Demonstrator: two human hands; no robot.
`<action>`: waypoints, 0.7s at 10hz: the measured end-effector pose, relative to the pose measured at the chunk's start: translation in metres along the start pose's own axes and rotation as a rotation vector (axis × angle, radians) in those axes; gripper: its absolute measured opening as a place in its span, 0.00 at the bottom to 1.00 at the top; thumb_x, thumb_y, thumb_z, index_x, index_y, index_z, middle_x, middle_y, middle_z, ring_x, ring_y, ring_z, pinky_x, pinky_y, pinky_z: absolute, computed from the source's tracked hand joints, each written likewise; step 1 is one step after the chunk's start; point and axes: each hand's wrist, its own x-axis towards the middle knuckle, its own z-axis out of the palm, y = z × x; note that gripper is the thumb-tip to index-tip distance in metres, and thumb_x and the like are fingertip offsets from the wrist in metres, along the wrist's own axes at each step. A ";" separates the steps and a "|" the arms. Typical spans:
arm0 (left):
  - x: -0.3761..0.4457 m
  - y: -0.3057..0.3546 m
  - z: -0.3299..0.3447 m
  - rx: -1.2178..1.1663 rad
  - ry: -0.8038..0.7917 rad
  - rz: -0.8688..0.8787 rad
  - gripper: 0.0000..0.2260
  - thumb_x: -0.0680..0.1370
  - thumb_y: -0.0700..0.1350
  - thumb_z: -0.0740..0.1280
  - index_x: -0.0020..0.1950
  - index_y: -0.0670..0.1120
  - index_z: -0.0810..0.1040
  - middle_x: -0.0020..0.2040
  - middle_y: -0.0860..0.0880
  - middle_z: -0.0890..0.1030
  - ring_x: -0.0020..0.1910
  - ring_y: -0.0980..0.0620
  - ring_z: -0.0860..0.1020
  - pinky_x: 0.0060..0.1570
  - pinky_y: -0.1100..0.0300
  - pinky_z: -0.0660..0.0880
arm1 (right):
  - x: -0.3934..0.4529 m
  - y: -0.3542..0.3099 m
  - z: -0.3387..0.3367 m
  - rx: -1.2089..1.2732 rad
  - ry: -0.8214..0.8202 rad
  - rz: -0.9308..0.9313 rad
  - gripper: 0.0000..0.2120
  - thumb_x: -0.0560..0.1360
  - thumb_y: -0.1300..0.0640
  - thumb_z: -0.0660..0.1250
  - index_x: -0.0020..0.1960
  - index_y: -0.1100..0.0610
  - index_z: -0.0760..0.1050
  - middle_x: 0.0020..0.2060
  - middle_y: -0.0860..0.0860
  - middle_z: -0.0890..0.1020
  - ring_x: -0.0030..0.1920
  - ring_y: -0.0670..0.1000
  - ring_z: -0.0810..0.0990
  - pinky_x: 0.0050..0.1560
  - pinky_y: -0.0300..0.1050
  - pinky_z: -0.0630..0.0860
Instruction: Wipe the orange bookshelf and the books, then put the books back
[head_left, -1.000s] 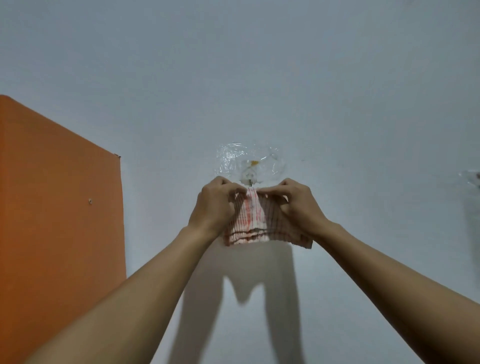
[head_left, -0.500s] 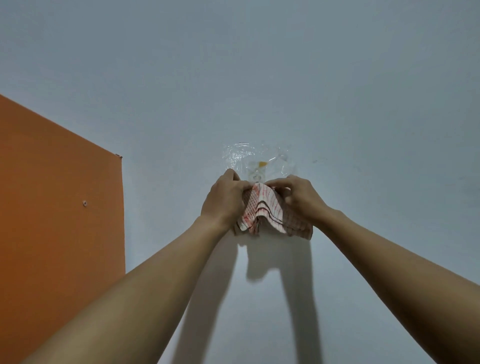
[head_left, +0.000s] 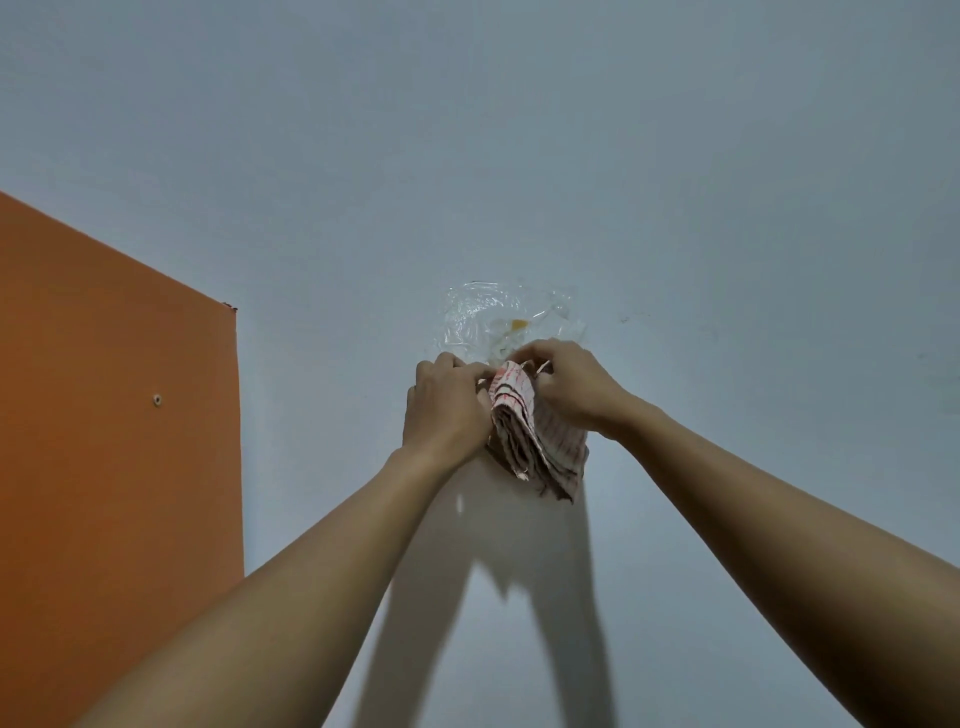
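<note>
Up at the wall hook, cloth in both hands, bookshelf off to the left

Now, from the head camera: both arms are raised to the pale wall, and the left hand and right hand meet at the top edge of a red-striped cloth. Fingers of each hand are curled and pinching that upper edge, close together, right under a clear plastic-covered hook. The cloth hangs down from the pinch, bunched, its long axis running top to bottom along the wall.

The orange bookshelf shows only as a flat side panel at the left of the view, well apart from the cloth, with a small screw in it. The left hand is the nearer one to it. No books are visible here.

My read: whether the cloth is going onto the hook or coming off cannot be told; either way, the wiping work lies leftward.
</note>
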 end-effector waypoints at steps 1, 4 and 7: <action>-0.001 0.000 -0.006 -0.005 -0.047 -0.030 0.17 0.77 0.44 0.60 0.61 0.54 0.82 0.56 0.46 0.81 0.60 0.43 0.74 0.59 0.45 0.74 | -0.002 -0.005 -0.005 0.164 -0.091 0.096 0.17 0.77 0.70 0.59 0.59 0.60 0.80 0.48 0.55 0.83 0.45 0.51 0.79 0.44 0.42 0.76; 0.007 -0.002 -0.026 -0.097 -0.042 -0.105 0.20 0.73 0.46 0.55 0.58 0.52 0.81 0.54 0.47 0.83 0.59 0.45 0.78 0.61 0.46 0.74 | 0.004 -0.003 -0.003 0.246 0.019 0.135 0.16 0.79 0.66 0.59 0.61 0.60 0.80 0.48 0.52 0.80 0.46 0.46 0.76 0.42 0.36 0.70; -0.001 -0.009 -0.035 -0.200 0.047 -0.367 0.15 0.76 0.42 0.59 0.58 0.51 0.79 0.55 0.51 0.79 0.55 0.47 0.76 0.54 0.55 0.73 | -0.002 0.003 -0.002 0.240 0.107 0.185 0.15 0.78 0.61 0.60 0.62 0.59 0.79 0.55 0.52 0.80 0.56 0.51 0.78 0.57 0.46 0.75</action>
